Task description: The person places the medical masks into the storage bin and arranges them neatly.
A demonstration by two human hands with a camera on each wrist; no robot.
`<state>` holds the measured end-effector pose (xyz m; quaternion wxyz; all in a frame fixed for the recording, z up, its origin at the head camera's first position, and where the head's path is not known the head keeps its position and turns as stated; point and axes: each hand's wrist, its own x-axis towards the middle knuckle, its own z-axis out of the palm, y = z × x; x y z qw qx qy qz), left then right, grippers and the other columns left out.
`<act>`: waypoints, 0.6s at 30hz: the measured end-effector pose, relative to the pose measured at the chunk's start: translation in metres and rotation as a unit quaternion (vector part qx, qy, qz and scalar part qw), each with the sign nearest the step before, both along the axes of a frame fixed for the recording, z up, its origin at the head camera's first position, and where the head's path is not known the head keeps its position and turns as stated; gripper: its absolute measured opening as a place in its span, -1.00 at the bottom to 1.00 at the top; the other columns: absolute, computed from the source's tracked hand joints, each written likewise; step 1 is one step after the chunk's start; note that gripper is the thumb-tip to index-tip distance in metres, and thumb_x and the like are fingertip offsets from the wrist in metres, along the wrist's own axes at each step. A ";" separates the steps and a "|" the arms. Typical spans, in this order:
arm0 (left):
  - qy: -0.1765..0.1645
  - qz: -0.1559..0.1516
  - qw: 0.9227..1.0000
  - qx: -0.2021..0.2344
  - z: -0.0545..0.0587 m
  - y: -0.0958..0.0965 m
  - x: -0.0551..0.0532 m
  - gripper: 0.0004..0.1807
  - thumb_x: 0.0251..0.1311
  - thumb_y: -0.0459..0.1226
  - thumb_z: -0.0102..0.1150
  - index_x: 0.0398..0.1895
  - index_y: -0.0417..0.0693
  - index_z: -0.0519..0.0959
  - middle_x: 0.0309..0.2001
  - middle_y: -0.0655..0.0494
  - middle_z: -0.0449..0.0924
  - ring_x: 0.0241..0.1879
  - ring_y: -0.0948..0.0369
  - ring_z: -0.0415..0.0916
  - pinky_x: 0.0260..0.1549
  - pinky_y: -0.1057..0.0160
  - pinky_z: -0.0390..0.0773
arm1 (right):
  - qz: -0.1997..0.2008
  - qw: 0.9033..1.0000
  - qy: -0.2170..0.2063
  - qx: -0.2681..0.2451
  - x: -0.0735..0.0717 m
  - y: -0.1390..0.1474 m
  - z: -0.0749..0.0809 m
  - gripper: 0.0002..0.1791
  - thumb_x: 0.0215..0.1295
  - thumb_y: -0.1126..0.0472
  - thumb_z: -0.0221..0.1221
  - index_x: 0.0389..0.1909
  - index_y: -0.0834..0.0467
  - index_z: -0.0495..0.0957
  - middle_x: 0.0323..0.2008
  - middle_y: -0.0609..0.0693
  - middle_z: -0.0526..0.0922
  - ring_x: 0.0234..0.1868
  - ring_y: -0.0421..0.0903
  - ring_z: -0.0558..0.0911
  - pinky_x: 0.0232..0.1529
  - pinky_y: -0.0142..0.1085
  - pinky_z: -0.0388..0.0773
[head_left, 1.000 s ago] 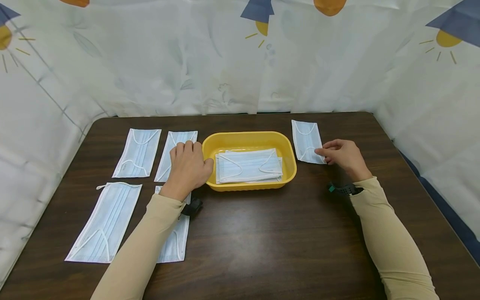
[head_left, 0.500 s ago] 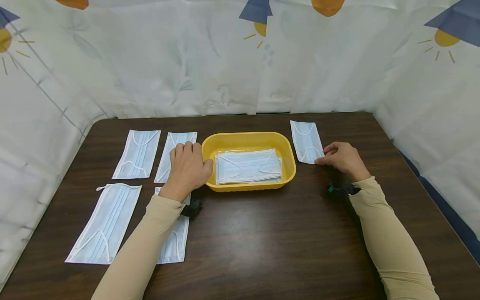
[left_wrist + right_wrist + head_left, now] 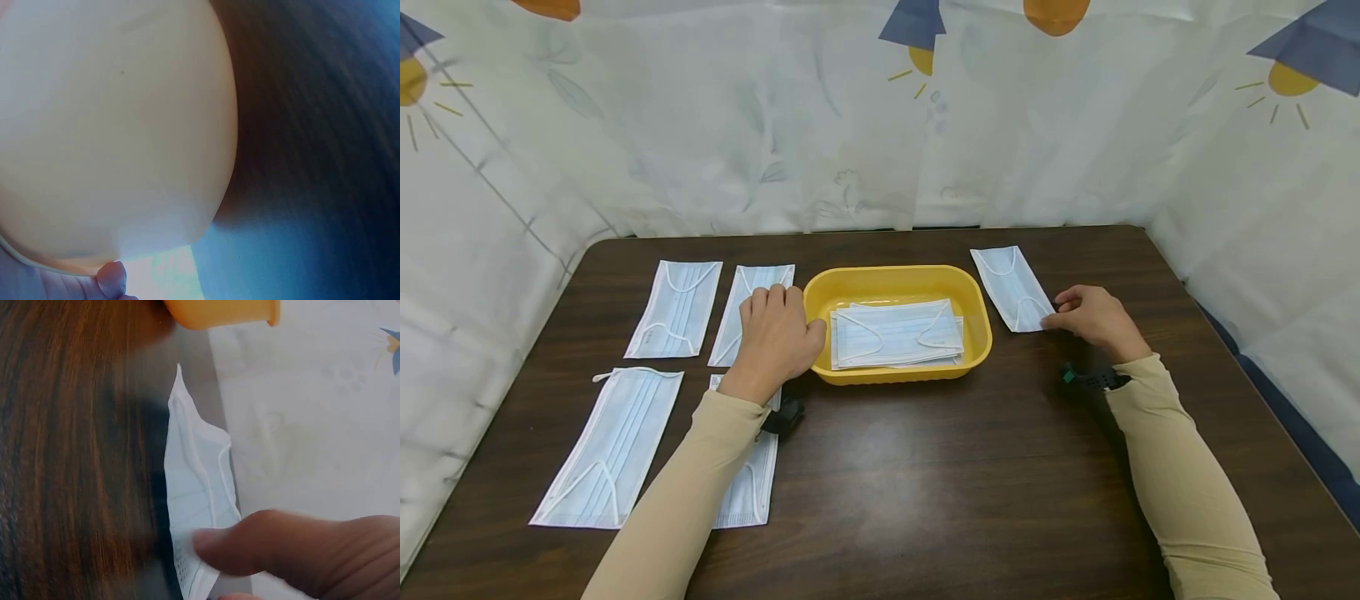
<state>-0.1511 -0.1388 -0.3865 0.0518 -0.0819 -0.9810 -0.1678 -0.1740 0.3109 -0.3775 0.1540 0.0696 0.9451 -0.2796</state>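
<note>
A yellow plastic basket [image 3: 898, 375] holds a pile of light-blue face masks [image 3: 898, 333]. My left hand [image 3: 778, 337] grips the basket's left end, fingers over the rim; the left wrist view shows the basket's pale wall [image 3: 119, 137] up close, with a fingertip [image 3: 112, 279] at its edge. Right of the basket, a single face mask [image 3: 1011, 287] lies slanted on the table. My right hand [image 3: 1093, 321] pinches its near right corner. In the right wrist view my thumb [image 3: 250, 544] lies over this mask [image 3: 194, 469], which looks slightly bent, while the other fingers are mostly hidden.
Several more masks lie left of the basket: one at the back left [image 3: 673, 308], one larger-looking near the front left [image 3: 610, 450], others partly under my left arm. A printed white curtain [image 3: 865, 125] hangs behind the dark wooden table [image 3: 925, 500].
The single mask on the right has turned, its far end swinging left and its near corner shifting slightly right with my right hand. My left hand and the basket have stayed put.
</note>
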 end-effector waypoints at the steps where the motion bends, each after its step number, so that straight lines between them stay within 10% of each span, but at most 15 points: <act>1: 0.000 0.000 1.000 -0.001 0.000 0.000 0.000 -0.58 0.29 -0.16 -0.13 -0.07 -0.40 0.44 -0.21 -0.21 0.37 -0.06 -0.17 0.18 0.08 -0.20 0.17 | 0.001 1.000 -0.001 0.007 0.000 0.000 0.000 -0.23 0.31 -0.13 0.30 0.30 0.36 0.41 0.16 0.34 0.53 0.09 0.21 0.55 0.06 0.00 0.53; 18: 0.003 0.000 1.000 0.001 -0.001 0.000 0.000 -0.58 0.28 -0.16 -0.15 -0.08 -0.40 0.44 -0.21 -0.21 0.37 -0.07 -0.17 0.18 0.06 -0.20 0.17 | 0.015 0.998 -0.016 0.051 -0.001 -0.006 -0.002 -0.18 0.14 -0.27 0.40 0.11 0.34 0.46 0.06 0.31 0.54 -0.03 0.20 0.52 -0.11 -0.08 0.54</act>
